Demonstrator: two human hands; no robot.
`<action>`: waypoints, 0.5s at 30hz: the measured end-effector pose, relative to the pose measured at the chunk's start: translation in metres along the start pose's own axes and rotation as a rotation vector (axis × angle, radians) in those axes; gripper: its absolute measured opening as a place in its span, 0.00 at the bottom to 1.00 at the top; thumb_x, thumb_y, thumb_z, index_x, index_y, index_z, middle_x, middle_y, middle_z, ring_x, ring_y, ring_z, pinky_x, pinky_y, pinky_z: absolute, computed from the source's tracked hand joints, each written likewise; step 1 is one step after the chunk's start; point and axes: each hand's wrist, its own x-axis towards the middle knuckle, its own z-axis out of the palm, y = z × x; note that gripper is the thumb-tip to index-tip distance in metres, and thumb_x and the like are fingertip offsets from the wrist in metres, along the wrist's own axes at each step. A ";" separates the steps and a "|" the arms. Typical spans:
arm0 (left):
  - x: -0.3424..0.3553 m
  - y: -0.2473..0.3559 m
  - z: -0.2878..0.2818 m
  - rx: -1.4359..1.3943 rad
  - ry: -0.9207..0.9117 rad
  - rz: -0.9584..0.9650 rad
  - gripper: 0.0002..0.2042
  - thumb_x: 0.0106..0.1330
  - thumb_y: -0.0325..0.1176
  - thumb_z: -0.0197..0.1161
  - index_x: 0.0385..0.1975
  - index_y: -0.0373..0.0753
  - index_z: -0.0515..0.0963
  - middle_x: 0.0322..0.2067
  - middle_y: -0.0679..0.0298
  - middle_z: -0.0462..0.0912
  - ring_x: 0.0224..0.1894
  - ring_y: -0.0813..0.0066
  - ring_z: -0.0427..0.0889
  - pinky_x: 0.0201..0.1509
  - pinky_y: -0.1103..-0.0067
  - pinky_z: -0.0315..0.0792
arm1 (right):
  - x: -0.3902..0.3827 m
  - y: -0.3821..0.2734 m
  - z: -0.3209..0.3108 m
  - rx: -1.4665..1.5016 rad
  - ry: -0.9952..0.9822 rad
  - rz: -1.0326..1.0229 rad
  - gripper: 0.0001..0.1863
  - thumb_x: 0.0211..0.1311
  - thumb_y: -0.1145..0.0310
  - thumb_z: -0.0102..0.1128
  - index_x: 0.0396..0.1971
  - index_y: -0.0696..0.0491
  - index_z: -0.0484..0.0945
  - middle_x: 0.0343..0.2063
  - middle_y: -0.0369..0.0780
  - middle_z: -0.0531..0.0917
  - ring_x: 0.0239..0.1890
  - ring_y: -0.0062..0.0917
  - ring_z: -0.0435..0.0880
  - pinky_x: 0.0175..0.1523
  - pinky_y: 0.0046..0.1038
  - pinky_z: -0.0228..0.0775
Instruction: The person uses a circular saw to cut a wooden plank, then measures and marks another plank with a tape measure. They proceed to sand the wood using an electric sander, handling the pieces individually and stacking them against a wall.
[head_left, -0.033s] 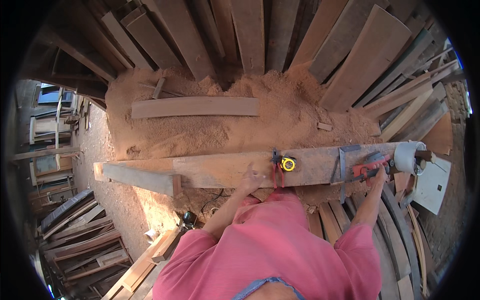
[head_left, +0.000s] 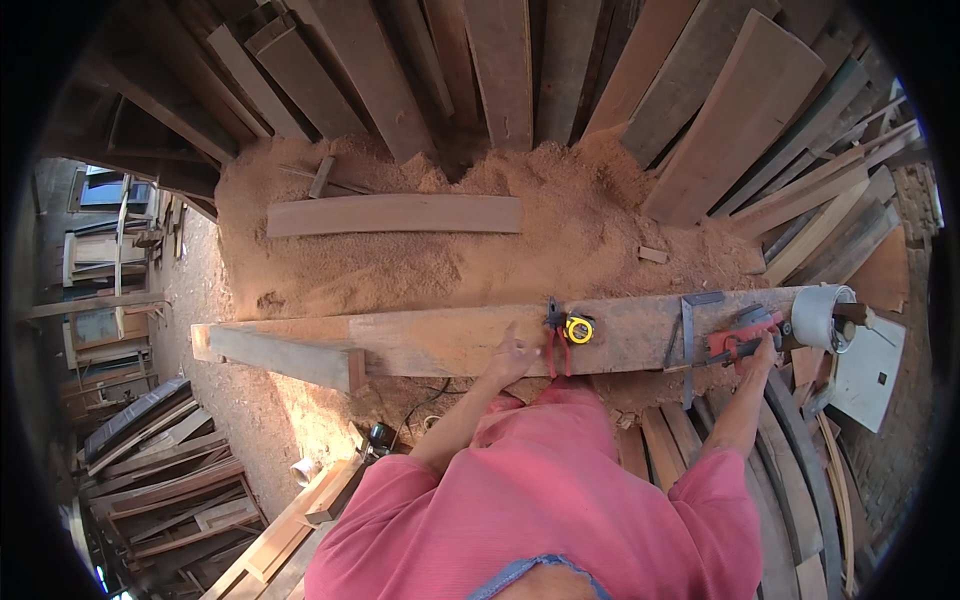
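Observation:
A long wooden bench plank (head_left: 430, 343) runs crosswise before me. My left hand (head_left: 512, 356) rests on its near edge with the fingers stretched out, holding nothing. Beside that hand lie red-handled pliers (head_left: 558, 350) and a yellow tape measure (head_left: 579, 328). Toward the bench's right end, my right hand (head_left: 763, 352) is closed on a red and grey power tool (head_left: 745, 333) lying on the plank; its exact kind is not clear. A metal try square (head_left: 687, 335) lies across the plank just left of that tool. My right fingers are partly hidden by the tool.
A white bucket (head_left: 822, 318) lies at the bench's right end. On the left end sits a grey timber piece (head_left: 285, 357). Beyond the bench, a loose board (head_left: 395, 214) lies on heaped sawdust (head_left: 380, 270), with planks (head_left: 500, 75) leaning behind. More planks (head_left: 665, 440) lie near my right side.

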 end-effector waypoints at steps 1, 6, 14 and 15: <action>0.003 0.013 0.006 -0.058 -0.050 -0.034 0.49 0.65 0.42 0.71 0.78 0.37 0.42 0.49 0.48 0.84 0.47 0.60 0.85 0.52 0.68 0.80 | -0.009 -0.005 0.002 0.061 0.002 0.048 0.10 0.63 0.73 0.63 0.43 0.54 0.77 0.33 0.37 0.80 0.30 0.26 0.80 0.34 0.31 0.76; 0.015 0.035 0.045 -0.099 -0.202 0.054 0.50 0.65 0.42 0.69 0.78 0.36 0.39 0.53 0.43 0.81 0.54 0.51 0.83 0.59 0.64 0.77 | -0.080 -0.005 -0.010 0.095 -0.075 -0.175 0.03 0.64 0.74 0.59 0.33 0.51 0.74 0.24 0.33 0.77 0.24 0.22 0.77 0.30 0.30 0.73; 0.042 -0.001 0.064 -0.209 -0.189 0.252 0.41 0.65 0.36 0.68 0.74 0.34 0.51 0.65 0.40 0.72 0.65 0.47 0.77 0.69 0.61 0.72 | -0.244 0.007 0.052 -0.283 -0.316 -0.288 0.07 0.64 0.77 0.61 0.40 0.57 0.75 0.24 0.34 0.78 0.20 0.18 0.76 0.26 0.24 0.70; 0.028 -0.001 0.050 -0.263 -0.230 0.222 0.41 0.65 0.37 0.68 0.74 0.34 0.52 0.66 0.39 0.71 0.66 0.46 0.76 0.69 0.61 0.71 | -0.267 0.024 0.057 -0.326 -0.370 -0.292 0.07 0.64 0.77 0.62 0.40 0.58 0.76 0.25 0.34 0.78 0.20 0.18 0.76 0.26 0.24 0.70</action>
